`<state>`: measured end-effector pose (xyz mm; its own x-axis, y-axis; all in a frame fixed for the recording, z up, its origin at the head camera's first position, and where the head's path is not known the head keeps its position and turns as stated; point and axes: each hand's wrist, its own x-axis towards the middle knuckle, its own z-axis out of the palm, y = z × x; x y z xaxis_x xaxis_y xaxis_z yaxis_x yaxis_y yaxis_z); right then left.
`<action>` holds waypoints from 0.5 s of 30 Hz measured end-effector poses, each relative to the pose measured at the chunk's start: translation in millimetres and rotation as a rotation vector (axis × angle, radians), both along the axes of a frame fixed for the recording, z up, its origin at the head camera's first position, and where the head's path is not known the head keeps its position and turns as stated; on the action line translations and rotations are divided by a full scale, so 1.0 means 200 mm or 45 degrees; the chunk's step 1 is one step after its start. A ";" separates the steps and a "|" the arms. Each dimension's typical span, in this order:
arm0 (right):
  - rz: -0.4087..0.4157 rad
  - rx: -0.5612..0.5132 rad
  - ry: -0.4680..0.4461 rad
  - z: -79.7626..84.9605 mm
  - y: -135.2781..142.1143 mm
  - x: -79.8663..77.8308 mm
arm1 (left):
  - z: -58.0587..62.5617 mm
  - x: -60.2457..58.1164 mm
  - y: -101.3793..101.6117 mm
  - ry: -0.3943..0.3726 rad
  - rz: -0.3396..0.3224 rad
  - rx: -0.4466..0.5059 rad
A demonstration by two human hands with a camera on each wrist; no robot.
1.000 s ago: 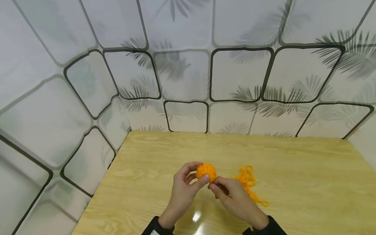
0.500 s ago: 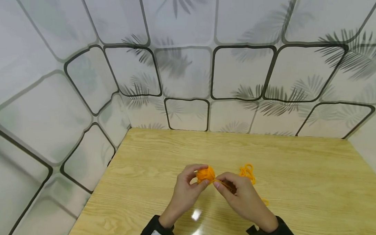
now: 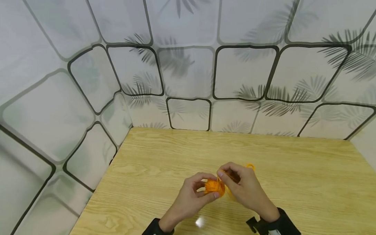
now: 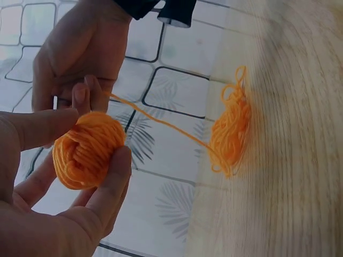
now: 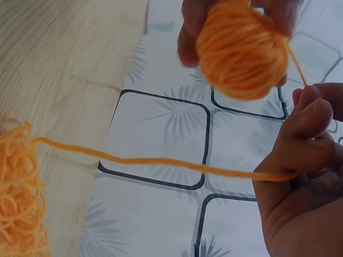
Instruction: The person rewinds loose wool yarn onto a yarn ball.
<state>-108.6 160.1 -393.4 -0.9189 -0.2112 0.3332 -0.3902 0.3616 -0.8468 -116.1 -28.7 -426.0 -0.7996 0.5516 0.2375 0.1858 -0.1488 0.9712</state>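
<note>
My left hand [image 3: 192, 195] holds a small orange ball of yarn [image 4: 88, 152] between thumb and fingertips, above the table. Just right of the ball, my right hand [image 3: 244, 188] pinches the strand of yarn [image 5: 161, 161] between thumb and index finger. In the right wrist view a short stretch of strand runs taut from the ball to the fingertips. From the back of those fingers the strand crosses to a loose orange heap of yarn [image 4: 231, 131] on the table. The head view has most of this heap hidden behind the right hand.
A light wood-grain table [image 3: 164, 149] lies under both hands. Behind it and to the left stand pale walls [image 3: 186, 72] with dark-outlined stone and palm-leaf patterns. Each wrist wears a black band [image 3: 156, 231].
The right hand has moved up and beside the ball, drawing the strand up its right side. The left hand with the ball has shifted slightly right and nearer. The yarn heap is now mostly covered.
</note>
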 end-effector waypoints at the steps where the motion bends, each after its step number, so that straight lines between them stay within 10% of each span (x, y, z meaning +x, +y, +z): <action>1: -0.002 0.005 -0.008 0.00 0.00 -0.01 | 0.00 0.00 0.00 0.005 -0.008 0.008; 6: 0.022 -0.013 -0.109 -0.04 0.03 -0.05 | 0.02 0.01 -0.01 0.037 -0.047 0.105; 15: 0.165 -0.023 -0.261 -0.13 0.00 -0.03 | 0.06 0.00 -0.02 -0.050 0.127 0.224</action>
